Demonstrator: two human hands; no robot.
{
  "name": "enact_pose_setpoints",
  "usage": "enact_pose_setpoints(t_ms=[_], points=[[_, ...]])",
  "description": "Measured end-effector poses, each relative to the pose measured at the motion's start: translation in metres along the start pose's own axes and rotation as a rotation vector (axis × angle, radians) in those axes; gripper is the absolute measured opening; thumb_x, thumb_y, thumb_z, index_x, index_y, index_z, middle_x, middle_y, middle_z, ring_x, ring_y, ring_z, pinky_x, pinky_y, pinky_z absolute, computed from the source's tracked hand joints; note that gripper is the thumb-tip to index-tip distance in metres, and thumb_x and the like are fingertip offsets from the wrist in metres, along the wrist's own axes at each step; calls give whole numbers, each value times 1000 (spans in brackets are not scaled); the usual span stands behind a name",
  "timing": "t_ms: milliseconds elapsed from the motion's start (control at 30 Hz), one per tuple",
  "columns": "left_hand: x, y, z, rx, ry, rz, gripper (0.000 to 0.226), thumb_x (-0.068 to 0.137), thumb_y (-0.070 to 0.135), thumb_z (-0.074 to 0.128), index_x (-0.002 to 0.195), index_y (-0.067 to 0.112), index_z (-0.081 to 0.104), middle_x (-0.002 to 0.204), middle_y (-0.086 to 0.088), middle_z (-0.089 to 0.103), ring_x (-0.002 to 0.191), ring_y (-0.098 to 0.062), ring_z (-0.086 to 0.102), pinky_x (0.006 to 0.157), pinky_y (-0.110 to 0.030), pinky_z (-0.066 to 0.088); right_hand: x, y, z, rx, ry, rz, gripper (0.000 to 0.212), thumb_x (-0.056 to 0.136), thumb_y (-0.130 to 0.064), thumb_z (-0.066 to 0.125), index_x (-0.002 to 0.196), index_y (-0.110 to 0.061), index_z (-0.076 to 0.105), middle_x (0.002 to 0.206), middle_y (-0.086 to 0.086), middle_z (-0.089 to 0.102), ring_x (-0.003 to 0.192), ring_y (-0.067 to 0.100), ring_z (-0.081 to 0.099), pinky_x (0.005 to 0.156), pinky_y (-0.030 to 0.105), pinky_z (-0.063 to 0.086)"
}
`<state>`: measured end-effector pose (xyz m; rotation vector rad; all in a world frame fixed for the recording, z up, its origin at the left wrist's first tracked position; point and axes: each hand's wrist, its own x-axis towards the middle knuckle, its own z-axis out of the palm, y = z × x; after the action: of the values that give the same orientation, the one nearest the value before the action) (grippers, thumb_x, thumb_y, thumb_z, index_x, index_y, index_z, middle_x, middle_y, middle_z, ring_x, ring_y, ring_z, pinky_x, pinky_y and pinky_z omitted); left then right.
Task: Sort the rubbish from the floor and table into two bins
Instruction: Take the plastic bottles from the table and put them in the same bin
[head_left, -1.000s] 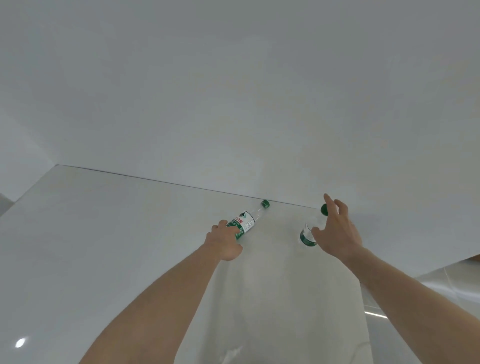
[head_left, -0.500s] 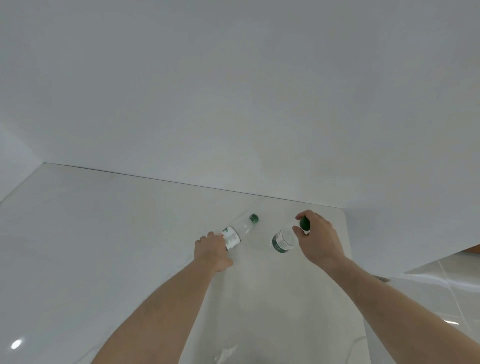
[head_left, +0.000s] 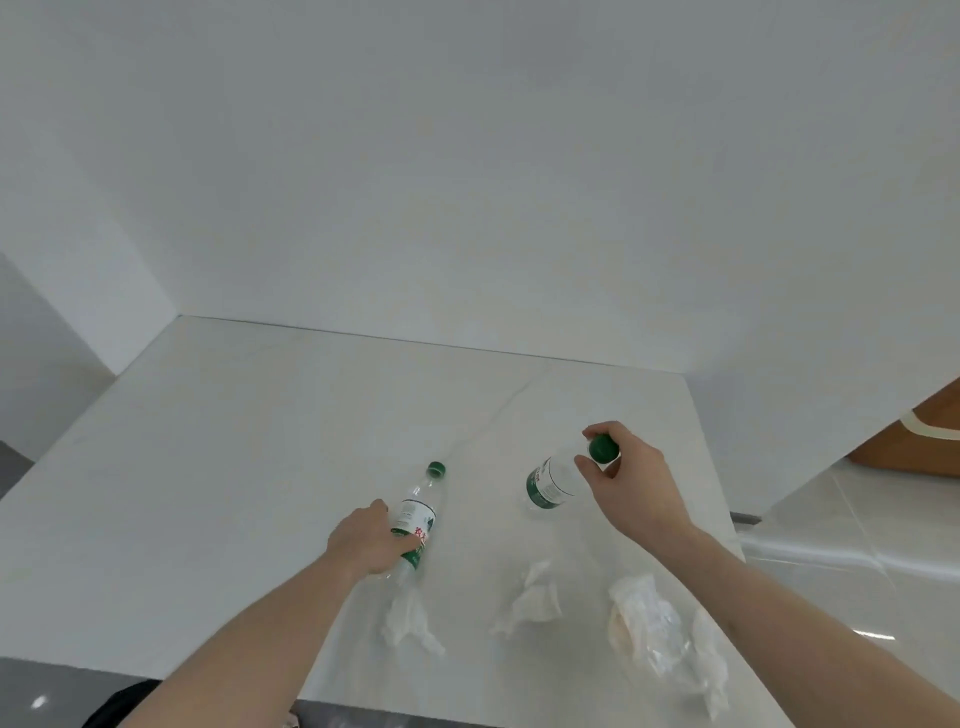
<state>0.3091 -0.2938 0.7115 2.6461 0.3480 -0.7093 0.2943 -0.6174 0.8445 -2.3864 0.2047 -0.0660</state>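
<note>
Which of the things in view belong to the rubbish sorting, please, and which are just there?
Part of the job:
- left bottle, gripped by the left hand
- right bottle, held at its cap by the right hand
- two crumpled tissues
- clear plastic wrapper

Just there:
- white table
- wall
- wooden furniture at the far right

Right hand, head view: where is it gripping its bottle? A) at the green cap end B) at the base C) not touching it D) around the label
A: the right hand has its fingers closed around the green cap of the right bottle, while the left hand grips the left bottle around its label.
</note>
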Motion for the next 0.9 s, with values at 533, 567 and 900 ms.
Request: enact_pose_setpoints(t_ms=[533, 567, 900], points=[[-264, -184, 38, -1165, -302, -27, 30, 93, 14, 67, 123, 14, 60, 115, -11, 74, 102, -25, 73, 82, -34, 58, -306, -65, 56, 203, -122, 51, 27, 84, -30, 75, 102, -45, 63, 76, -3, 67, 64, 12, 61, 60, 29, 54], [-273, -196, 48, -1103, -247, -19, 39, 86, 13, 75, 122, 16, 59, 115, -9, 74, 101, -24, 73, 82, -34, 59, -316, -61, 63, 192, -147, 53, 28, 83, -29, 75, 101, -46, 62, 71, 1, 65, 62, 13, 60, 58, 30, 54], [-338, -269, 120, -857, 32, -69, 58, 57, 19, 92, 110, 22, 68, 100, -2, 75, 95, -21, 71, 82, -34, 58, -391, 11, 132, 77, -283, 141, 22, 80, -31, 75, 95, -40, 61, 64, -10, 62, 59, 6, 59, 58, 23, 43]])
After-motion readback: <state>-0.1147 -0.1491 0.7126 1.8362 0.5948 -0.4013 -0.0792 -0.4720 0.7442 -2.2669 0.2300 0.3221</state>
